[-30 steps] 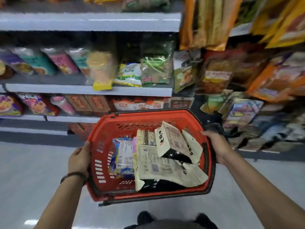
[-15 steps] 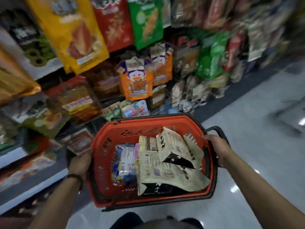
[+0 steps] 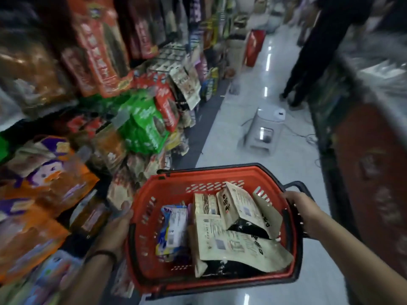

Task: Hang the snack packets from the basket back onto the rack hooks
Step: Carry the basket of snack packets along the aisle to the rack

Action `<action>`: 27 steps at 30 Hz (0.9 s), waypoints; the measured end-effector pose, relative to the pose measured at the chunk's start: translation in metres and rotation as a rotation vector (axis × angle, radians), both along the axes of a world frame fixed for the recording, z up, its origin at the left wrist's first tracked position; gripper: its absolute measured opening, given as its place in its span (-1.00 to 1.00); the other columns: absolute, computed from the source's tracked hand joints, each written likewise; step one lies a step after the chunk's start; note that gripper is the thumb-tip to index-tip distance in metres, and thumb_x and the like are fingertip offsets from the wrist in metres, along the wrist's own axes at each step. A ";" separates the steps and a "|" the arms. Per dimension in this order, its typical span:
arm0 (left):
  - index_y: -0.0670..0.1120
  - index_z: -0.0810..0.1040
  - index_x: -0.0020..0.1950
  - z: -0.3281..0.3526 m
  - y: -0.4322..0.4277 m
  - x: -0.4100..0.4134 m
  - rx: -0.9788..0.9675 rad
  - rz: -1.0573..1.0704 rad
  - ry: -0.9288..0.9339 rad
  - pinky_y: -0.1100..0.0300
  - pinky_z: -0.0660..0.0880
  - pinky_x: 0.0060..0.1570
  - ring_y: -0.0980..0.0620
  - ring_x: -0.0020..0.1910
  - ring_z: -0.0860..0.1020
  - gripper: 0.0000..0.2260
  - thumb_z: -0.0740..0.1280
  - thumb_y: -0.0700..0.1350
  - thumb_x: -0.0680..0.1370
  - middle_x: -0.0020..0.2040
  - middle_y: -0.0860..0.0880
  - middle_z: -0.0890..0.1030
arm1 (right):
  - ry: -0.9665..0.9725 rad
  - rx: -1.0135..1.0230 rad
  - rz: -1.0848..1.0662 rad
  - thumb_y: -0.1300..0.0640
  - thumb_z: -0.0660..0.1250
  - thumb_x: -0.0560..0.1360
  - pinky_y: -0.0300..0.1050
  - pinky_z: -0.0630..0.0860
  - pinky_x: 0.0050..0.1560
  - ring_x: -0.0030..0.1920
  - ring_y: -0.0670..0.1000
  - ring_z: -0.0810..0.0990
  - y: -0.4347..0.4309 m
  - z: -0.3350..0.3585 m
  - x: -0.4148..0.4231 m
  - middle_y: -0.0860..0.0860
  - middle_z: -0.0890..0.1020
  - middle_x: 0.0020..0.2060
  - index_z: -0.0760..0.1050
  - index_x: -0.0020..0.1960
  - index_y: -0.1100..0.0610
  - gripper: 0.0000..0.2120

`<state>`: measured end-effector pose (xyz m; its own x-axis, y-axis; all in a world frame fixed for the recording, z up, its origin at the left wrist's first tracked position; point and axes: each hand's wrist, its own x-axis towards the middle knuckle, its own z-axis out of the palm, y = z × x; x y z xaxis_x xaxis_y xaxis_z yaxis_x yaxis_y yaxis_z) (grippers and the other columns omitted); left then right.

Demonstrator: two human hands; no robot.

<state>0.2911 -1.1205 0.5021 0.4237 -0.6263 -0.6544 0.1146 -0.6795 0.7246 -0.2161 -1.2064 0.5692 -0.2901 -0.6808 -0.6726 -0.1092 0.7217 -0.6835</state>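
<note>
A rack (image 3: 176, 49) crowded with hanging snack bags fills the left side, much of it blurred. Orange packets (image 3: 48, 175) with a cartoon bird hang at the lower left, and green packets (image 3: 143, 126) hang further along.

The left hand (image 3: 114, 232), a dark band at its wrist, grasps the left edge of a red basket (image 3: 176, 188) held out in front of the person. Inside the basket, a blue and white packet (image 3: 171, 230) stands against the left wall. Several beige packets (image 3: 233, 241) with black print lie overlapping across the middle and right, one leaning on another. The right hand (image 3: 304, 214) grasps the basket's right edge, beside its black handle (image 3: 297, 186).

Beyond the basket, a white stool-like object (image 3: 264, 128) stands on the glossy floor (image 3: 242, 100). At the upper right stands a person in dark clothes (image 3: 312, 53).
</note>
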 end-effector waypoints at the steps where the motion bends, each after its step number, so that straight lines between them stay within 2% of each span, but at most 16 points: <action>1: 0.07 0.71 0.27 -0.001 -0.034 -0.002 0.012 -0.047 -0.047 -0.21 0.63 0.25 -0.21 0.20 0.71 -0.39 0.38 0.49 0.46 0.24 -0.03 0.74 | 0.007 0.007 -0.038 -0.16 0.49 0.26 0.10 0.65 -0.07 -0.18 0.22 0.70 -0.011 0.001 -0.011 0.10 0.73 -0.34 0.71 -0.23 0.10 -0.67; 3: -0.01 0.78 0.07 0.000 -0.098 -0.017 0.005 -0.083 -0.101 -0.21 0.62 0.26 -0.20 0.09 0.73 -0.32 0.39 0.53 0.30 0.08 -0.05 0.78 | 0.007 0.022 -0.101 -0.18 0.48 0.26 0.09 0.63 -0.03 -0.13 0.23 0.69 -0.035 0.003 -0.032 0.09 0.73 -0.33 0.70 -0.20 0.09 -0.66; 5: -0.10 0.77 0.08 0.010 -0.158 -0.047 -0.039 -0.067 -0.066 -0.27 0.61 0.28 -0.24 0.10 0.73 -0.33 0.46 0.41 0.24 0.07 -0.14 0.78 | -0.005 0.032 -0.160 -0.19 0.48 0.24 0.10 0.64 -0.01 -0.12 0.23 0.70 -0.062 0.001 -0.055 0.09 0.73 -0.30 0.71 -0.18 0.09 -0.64; 8: -0.08 0.68 0.35 0.019 -0.241 -0.096 -0.132 -0.084 -0.027 -0.30 0.60 0.30 -0.21 0.10 0.72 -0.48 0.51 0.16 0.48 0.11 -0.17 0.76 | -0.033 0.033 -0.238 -0.20 0.49 0.20 0.10 0.65 -0.03 -0.13 0.23 0.70 -0.110 -0.008 -0.090 0.11 0.73 -0.28 0.72 -0.17 0.11 -0.59; 9: -0.09 0.67 0.37 0.021 -0.266 -0.111 -0.140 -0.087 -0.023 -0.32 0.59 0.31 -0.22 0.12 0.72 -0.54 0.49 0.11 0.54 0.13 -0.20 0.76 | -0.041 0.033 -0.260 -0.20 0.49 0.20 0.12 0.66 -0.02 -0.12 0.24 0.71 -0.129 -0.012 -0.103 0.12 0.74 -0.28 0.73 -0.16 0.12 -0.58; 12: -0.22 0.72 0.17 0.029 -0.339 -0.155 -0.118 -0.094 -0.045 -0.35 0.61 0.26 -0.31 0.12 0.72 -0.67 0.49 0.03 0.59 0.10 -0.30 0.75 | -0.056 0.034 -0.296 -0.20 0.50 0.21 0.12 0.67 -0.02 -0.09 0.25 0.72 -0.190 -0.019 -0.141 0.14 0.75 -0.23 0.72 -0.12 0.13 -0.56; 13: -0.23 0.73 0.11 0.034 -0.364 -0.168 -0.109 -0.094 -0.061 -0.26 0.68 0.16 -0.27 0.03 0.74 -0.71 0.50 0.00 0.60 0.04 -0.28 0.76 | -0.064 0.037 -0.304 -0.20 0.50 0.22 0.09 0.67 -0.03 -0.08 0.25 0.73 -0.213 -0.019 -0.151 0.15 0.76 -0.18 0.72 -0.08 0.13 -0.55; 14: -0.22 0.74 0.08 0.039 -0.387 -0.181 -0.118 -0.090 -0.073 -0.05 0.73 -0.01 -0.17 -0.10 0.75 -0.74 0.50 -0.01 0.60 -0.06 -0.21 0.77 | -0.071 0.038 -0.309 -0.19 0.50 0.23 0.06 0.66 -0.06 -0.06 0.25 0.73 -0.235 -0.018 -0.160 0.15 0.77 -0.13 0.72 -0.03 0.14 -0.52; 15: -0.17 0.73 0.05 0.043 -0.410 -0.192 -0.143 -0.092 -0.091 0.21 0.69 -0.23 -0.03 -0.25 0.72 -0.79 0.49 -0.02 0.61 -0.15 -0.09 0.75 | -0.075 0.032 -0.308 -0.18 0.50 0.25 0.04 0.65 -0.08 -0.04 0.25 0.73 -0.258 -0.017 -0.168 0.17 0.77 -0.09 0.72 0.02 0.15 -0.50; 16: -0.11 0.71 -0.01 0.047 -0.434 -0.202 -0.170 -0.119 -0.125 0.35 0.57 -0.42 0.12 -0.39 0.67 -0.83 0.47 -0.01 0.62 -0.22 0.02 0.71 | -0.074 0.021 -0.305 -0.17 0.50 0.26 0.03 0.65 -0.10 -0.04 0.25 0.73 -0.281 -0.015 -0.176 0.18 0.77 -0.07 0.72 0.06 0.15 -0.49; 17: -0.11 0.70 -0.06 0.051 -0.457 -0.210 -0.167 -0.136 -0.137 0.37 0.49 -0.55 0.14 -0.46 0.64 -0.82 0.45 -0.01 0.63 -0.25 0.02 0.71 | -0.072 0.008 -0.301 -0.15 0.50 0.28 0.03 0.65 -0.10 -0.04 0.26 0.73 -0.304 -0.013 -0.183 0.19 0.77 -0.06 0.72 0.08 0.16 -0.50; 18: -0.12 0.70 -0.07 0.052 -0.480 -0.215 -0.155 -0.145 -0.128 0.33 0.49 -0.56 0.06 -0.46 0.66 -0.80 0.46 -0.01 0.62 -0.21 -0.07 0.75 | -0.070 -0.002 -0.296 -0.14 0.50 0.29 0.06 0.66 -0.08 -0.04 0.26 0.73 -0.328 -0.011 -0.189 0.19 0.77 -0.06 0.72 0.08 0.17 -0.51; 20: -0.18 0.71 -0.03 0.057 -0.522 -0.224 -0.134 -0.131 -0.098 0.12 0.64 -0.33 -0.14 -0.27 0.72 -0.74 0.48 0.03 0.58 -0.03 -0.25 0.77 | -0.064 -0.009 -0.285 -0.12 0.51 0.31 0.12 0.66 -0.02 -0.02 0.28 0.73 -0.375 -0.006 -0.198 0.20 0.78 -0.06 0.73 0.08 0.19 -0.52; 22: -0.18 0.70 -0.07 0.054 -0.569 -0.228 -0.123 -0.121 -0.082 -0.10 0.72 -0.14 -0.24 -0.16 0.76 -0.73 0.50 0.04 0.56 -0.08 -0.25 0.78 | -0.059 -0.003 -0.268 -0.12 0.51 0.30 0.15 0.66 0.00 -0.01 0.29 0.74 -0.425 -0.004 -0.204 0.21 0.78 -0.08 0.74 0.05 0.19 -0.53; 25: -0.19 0.72 -0.06 0.040 -0.645 -0.231 -0.118 -0.127 -0.084 0.10 0.64 -0.48 -0.08 -0.41 0.73 -0.78 0.51 -0.02 0.57 -0.31 -0.12 0.75 | -0.031 -0.002 -0.270 -0.10 0.50 0.31 0.11 0.66 -0.07 -0.05 0.27 0.74 -0.509 -0.009 -0.212 0.18 0.79 -0.18 0.75 0.01 0.18 -0.58; 27: -0.21 0.72 0.00 0.027 -0.697 -0.229 -0.122 -0.133 -0.041 0.09 0.66 -0.36 -0.12 -0.35 0.72 -0.75 0.53 -0.01 0.57 -0.23 -0.17 0.77 | -0.008 -0.010 -0.261 -0.05 0.47 0.37 0.04 0.63 -0.15 -0.12 0.25 0.71 -0.567 -0.012 -0.212 0.12 0.76 -0.35 0.74 -0.02 0.19 -0.66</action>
